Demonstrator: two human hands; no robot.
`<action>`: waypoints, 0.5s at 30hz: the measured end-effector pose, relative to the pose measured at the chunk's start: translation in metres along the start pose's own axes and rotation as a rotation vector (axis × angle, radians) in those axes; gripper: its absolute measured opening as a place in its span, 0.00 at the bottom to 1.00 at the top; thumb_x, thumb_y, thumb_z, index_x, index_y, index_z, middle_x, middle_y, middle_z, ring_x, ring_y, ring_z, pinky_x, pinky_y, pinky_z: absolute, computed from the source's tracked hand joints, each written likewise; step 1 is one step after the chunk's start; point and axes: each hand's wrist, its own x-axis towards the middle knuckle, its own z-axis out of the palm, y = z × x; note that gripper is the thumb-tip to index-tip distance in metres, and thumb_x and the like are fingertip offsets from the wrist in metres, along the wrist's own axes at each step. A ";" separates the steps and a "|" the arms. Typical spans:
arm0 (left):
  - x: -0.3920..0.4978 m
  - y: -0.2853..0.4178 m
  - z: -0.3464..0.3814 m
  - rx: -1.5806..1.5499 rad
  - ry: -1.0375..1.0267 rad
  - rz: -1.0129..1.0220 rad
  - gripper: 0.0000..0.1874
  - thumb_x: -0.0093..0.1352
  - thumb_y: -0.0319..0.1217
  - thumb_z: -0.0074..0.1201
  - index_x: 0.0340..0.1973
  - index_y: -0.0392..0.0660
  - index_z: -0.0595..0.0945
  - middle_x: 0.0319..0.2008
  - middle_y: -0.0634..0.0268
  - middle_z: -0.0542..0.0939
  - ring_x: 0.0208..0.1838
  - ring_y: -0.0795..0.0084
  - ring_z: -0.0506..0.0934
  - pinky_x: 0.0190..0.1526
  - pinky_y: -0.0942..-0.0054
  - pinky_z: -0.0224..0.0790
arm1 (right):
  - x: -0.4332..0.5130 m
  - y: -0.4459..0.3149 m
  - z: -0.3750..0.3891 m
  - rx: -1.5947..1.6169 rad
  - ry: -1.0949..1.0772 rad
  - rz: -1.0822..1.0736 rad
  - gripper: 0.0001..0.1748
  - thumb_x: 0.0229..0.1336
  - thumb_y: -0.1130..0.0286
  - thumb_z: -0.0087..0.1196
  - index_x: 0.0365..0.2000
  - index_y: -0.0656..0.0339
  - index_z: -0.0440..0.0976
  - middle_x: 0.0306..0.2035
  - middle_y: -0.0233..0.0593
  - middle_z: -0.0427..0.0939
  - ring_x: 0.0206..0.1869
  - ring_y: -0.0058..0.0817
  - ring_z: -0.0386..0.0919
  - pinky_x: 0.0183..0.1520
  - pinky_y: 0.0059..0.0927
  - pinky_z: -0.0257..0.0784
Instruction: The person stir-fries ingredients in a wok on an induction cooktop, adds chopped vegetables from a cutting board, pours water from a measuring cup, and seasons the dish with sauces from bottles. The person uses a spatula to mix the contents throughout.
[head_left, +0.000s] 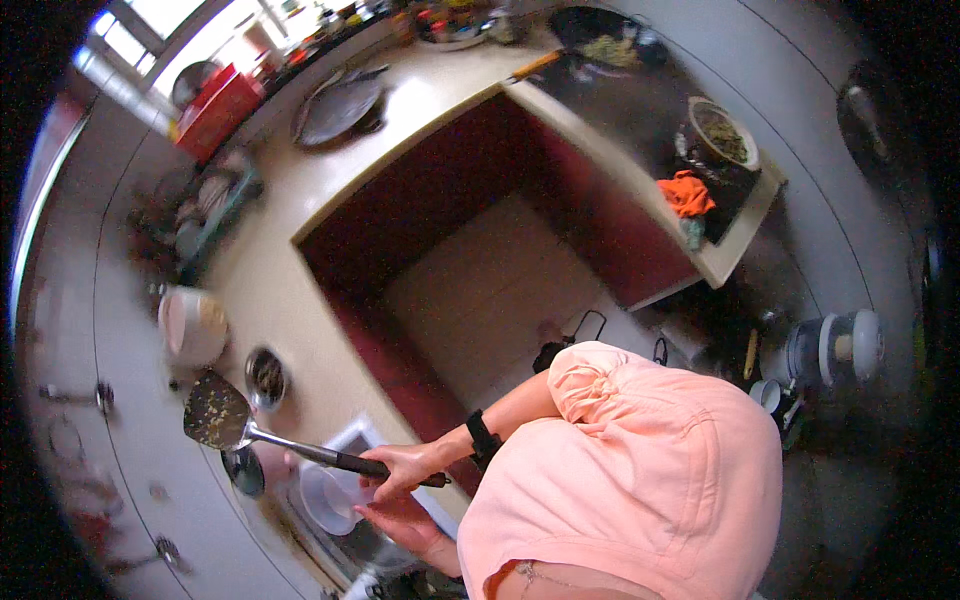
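My right hand (405, 466), with a dark band on its wrist, grips the black handle of a metal wok turner (307, 448). Small yellowish food bits cling to the turner's broad blade, which points away from me over the counter. Just below, my left hand (409, 525) holds the rim of a translucent plastic bowl (321, 499); part of the bowl is hidden by my hands. Past the turner's neck stands a metal bowl (267, 375) with dark contents. A dark round container (244, 472) sits on the other side of the turner.
The pale countertop (277, 292) bends around to a stove, where a wok (607, 49) and a pot (721, 133) hold food. A wooden handle (536, 66) juts over the counter edge. An orange cloth (686, 193) lies near the pot. A white pot (192, 326) stands by the wall.
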 end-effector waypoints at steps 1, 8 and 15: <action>0.018 -0.010 0.023 -0.021 0.017 -0.036 0.32 0.73 0.54 0.37 0.59 0.40 0.69 0.56 0.59 0.73 0.57 0.66 0.71 0.59 0.67 0.61 | -0.008 -0.012 -0.022 0.013 0.008 -0.029 0.22 0.45 0.68 0.65 0.40 0.62 0.68 0.31 0.30 0.71 0.33 0.19 0.70 0.27 0.25 0.71; 0.120 -0.098 0.176 -0.198 -0.018 -0.276 0.16 0.72 0.39 0.45 0.48 0.42 0.77 0.46 0.59 0.79 0.49 0.66 0.76 0.53 0.67 0.69 | -0.084 -0.117 -0.179 -0.169 0.331 -0.340 0.20 0.47 0.67 0.63 0.40 0.63 0.71 0.31 0.29 0.72 0.34 0.16 0.70 0.35 0.23 0.70; 0.202 -0.136 0.337 -0.118 -0.425 -0.425 0.11 0.72 0.37 0.46 0.41 0.45 0.77 0.39 0.63 0.80 0.43 0.66 0.77 0.54 0.58 0.68 | -0.176 -0.237 -0.316 0.172 0.590 -0.029 0.16 0.60 0.65 0.53 0.44 0.61 0.64 0.28 0.37 0.77 0.18 0.16 0.69 0.15 0.18 0.63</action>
